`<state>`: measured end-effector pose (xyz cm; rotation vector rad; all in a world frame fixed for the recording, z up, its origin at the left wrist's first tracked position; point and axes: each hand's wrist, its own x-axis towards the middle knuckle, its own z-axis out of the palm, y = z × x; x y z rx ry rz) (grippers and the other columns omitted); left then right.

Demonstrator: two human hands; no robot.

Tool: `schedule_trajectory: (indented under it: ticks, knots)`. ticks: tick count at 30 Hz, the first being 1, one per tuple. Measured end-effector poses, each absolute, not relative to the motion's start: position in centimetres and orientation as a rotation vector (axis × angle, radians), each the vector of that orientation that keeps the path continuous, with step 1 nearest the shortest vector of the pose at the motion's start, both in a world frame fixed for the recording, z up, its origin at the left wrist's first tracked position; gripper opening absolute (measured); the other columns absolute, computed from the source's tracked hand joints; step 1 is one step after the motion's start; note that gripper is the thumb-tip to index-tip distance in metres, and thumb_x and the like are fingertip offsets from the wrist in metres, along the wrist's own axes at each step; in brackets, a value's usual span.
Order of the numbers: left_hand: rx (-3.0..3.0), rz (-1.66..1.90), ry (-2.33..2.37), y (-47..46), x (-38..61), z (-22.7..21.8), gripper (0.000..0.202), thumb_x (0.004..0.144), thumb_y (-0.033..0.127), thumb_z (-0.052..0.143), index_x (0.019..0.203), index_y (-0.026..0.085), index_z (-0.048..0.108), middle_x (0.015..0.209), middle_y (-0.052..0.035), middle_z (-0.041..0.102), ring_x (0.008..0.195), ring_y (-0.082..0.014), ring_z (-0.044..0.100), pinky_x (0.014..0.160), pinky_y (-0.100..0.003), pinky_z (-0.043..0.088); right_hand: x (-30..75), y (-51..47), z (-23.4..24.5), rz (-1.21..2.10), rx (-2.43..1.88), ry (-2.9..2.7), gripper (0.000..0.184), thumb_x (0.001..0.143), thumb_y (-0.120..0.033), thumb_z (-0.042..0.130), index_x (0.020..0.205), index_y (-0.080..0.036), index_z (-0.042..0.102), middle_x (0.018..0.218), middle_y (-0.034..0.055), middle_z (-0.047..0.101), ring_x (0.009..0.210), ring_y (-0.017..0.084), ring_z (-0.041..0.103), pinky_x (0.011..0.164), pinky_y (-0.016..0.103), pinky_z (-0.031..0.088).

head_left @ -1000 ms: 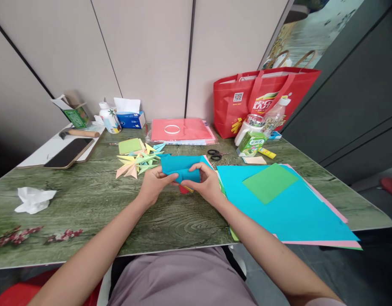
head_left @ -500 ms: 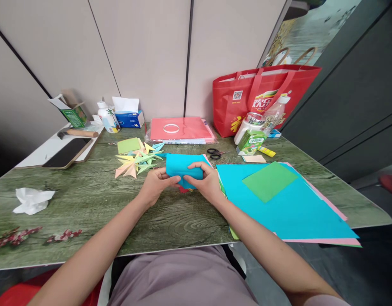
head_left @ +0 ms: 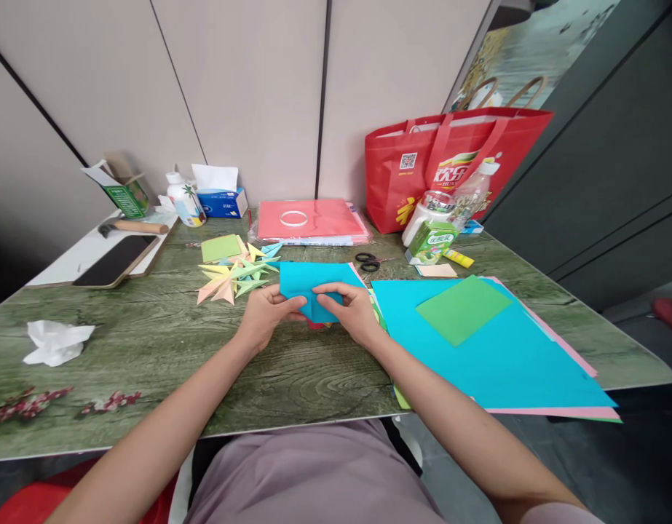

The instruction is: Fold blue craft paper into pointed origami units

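Note:
A blue sheet of paper [head_left: 308,275] with crease lines is held up over the middle of the table. My left hand [head_left: 266,314] grips its left lower edge, thumb in front and fingers behind. On the right side my right hand [head_left: 353,309] pinches the same sheet, its thumb and forefinger near the middle. Part of the lower edge is hidden by my fingers. Behind and under the sheet, bits of red and other coloured paper show. Just left of it lie several folded pastel paper pieces [head_left: 234,280] with pointed tips.
Large blue sheets [head_left: 477,371] with a green square [head_left: 464,309] on top lie at right. Black-handled scissors [head_left: 368,262] rest behind my right hand. A red bag [head_left: 395,182], a green carton [head_left: 431,244], a phone [head_left: 117,260], a hammer [head_left: 133,228] and crumpled tissue [head_left: 57,342] stand or lie around.
The blue sheet has tilted and opened flatter, showing more of its lower face. My right fingers have moved slightly left and down along it.

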<state>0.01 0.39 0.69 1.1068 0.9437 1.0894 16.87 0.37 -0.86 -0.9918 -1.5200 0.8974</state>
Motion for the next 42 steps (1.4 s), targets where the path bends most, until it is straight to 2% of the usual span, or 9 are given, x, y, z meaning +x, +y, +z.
schedule_trajectory:
  ticks: [9, 16, 22, 26, 29, 32, 35, 38, 42]
  knots:
    - [1.242, 1.097, 1.015, 0.1, 0.2, 0.8, 0.033, 0.056, 0.031, 0.076, 0.081, 0.012, 0.067, 0.066, -0.0025, 0.069, 0.05, -0.0138, 0.06, 0.049, -0.027, 0.053, 16.6, -0.1, -0.1, 0.857, -1.092, -1.511, 0.017, 0.064, -0.032, 0.07, 0.071, -0.018, 0.065, 0.077, 0.0009, 0.068, 0.076, 0.017, 0.061, 0.074, 0.029, 0.045]
    - [1.184, 0.936, 0.831, 0.3, -0.3, 1.0, 0.033, 0.065, 0.032, 0.072, 0.092, 0.014, 0.066, 0.085, -0.007, 0.071, 0.067, -0.0196, 0.067, 0.068, -0.036, 0.055, 17.1, 0.5, -0.8, 0.804, -1.074, -1.48, 0.018, 0.066, -0.033, 0.068, 0.076, -0.018, 0.064, 0.08, 0.0005, 0.066, 0.078, 0.016, 0.059, 0.077, 0.029, 0.043]
    - [1.143, 0.985, 0.866, 0.4, -0.3, 1.1, 0.029, 0.065, 0.028, 0.073, 0.088, 0.012, 0.066, 0.08, -0.0059, 0.07, 0.068, -0.0176, 0.066, 0.066, -0.032, 0.056, 17.1, 1.3, -1.3, 0.804, -1.065, -1.359, 0.021, 0.076, -0.035, 0.057, 0.089, -0.019, 0.058, 0.085, 0.0018, 0.062, 0.074, 0.014, 0.057, 0.068, 0.025, 0.045]
    - [1.084, 1.015, 0.864, 0.5, -0.2, 1.1, 0.03, 0.063, 0.028, 0.074, 0.087, 0.012, 0.064, 0.074, -0.0043, 0.069, 0.068, -0.0171, 0.065, 0.065, -0.032, 0.056, 18.4, 2.4, -1.6, 0.57, -1.189, -1.377, 0.026, 0.085, -0.031, 0.039, 0.101, -0.016, 0.052, 0.1, 0.0088, 0.061, 0.09, 0.017, 0.057, 0.078, 0.031, 0.046]
    - [1.023, 1.058, 0.874, 0.5, -0.2, 1.3, 0.029, 0.061, 0.026, 0.075, 0.082, 0.012, 0.062, 0.07, -0.0026, 0.068, 0.064, -0.0148, 0.064, 0.063, -0.03, 0.056, 19.8, 3.0, -1.7, 0.188, -1.454, -1.621, 0.033, 0.084, -0.02, 0.035, 0.112, -0.012, 0.051, 0.116, 0.0136, 0.056, 0.11, 0.023, 0.047, 0.095, 0.04, 0.036]
    - [0.975, 1.091, 0.879, 0.6, -0.3, 1.4, 0.026, 0.06, 0.024, 0.076, 0.076, 0.011, 0.06, 0.066, -0.0017, 0.066, 0.063, -0.0135, 0.064, 0.062, -0.027, 0.056, 20.4, 3.5, -2.0, 0.018, -1.754, -1.785, 0.046, 0.085, -0.017, 0.031, 0.13, -0.008, 0.037, 0.134, 0.0171, 0.042, 0.123, 0.028, 0.034, 0.097, 0.045, 0.032]
    - [0.95, 1.11, 0.877, 0.7, -0.3, 1.3, 0.027, 0.06, 0.024, 0.076, 0.077, 0.01, 0.06, 0.066, -0.0028, 0.067, 0.064, -0.0142, 0.064, 0.063, -0.027, 0.056, 20.6, 3.9, -2.4, 0.031, -1.98, -1.858, 0.052, 0.088, -0.021, 0.029, 0.138, -0.008, 0.022, 0.14, 0.0177, 0.033, 0.129, 0.032, 0.025, 0.096, 0.048, 0.031]
    - [0.943, 1.122, 0.87, 0.8, -0.4, 1.1, 0.027, 0.061, 0.024, 0.076, 0.078, 0.011, 0.06, 0.068, -0.0034, 0.068, 0.065, -0.0147, 0.065, 0.063, -0.028, 0.055, 20.7, 4.2, -2.7, 0.049, -2.055, -1.888, 0.052, 0.09, -0.024, 0.028, 0.139, -0.008, 0.021, 0.133, 0.0187, 0.042, 0.124, 0.032, 0.032, 0.094, 0.045, 0.031]
    - [0.966, 1.146, 0.866, 0.9, -0.4, 0.9, 0.025, 0.061, 0.026, 0.075, 0.076, 0.012, 0.061, 0.067, -0.0025, 0.068, 0.066, -0.0153, 0.065, 0.064, -0.029, 0.055, 21.0, 4.6, -2.4, -0.014, -2.114, -1.806, 0.046, 0.091, -0.025, 0.026, 0.131, -0.006, 0.036, 0.115, 0.0209, 0.054, 0.108, 0.029, 0.045, 0.087, 0.041, 0.034]
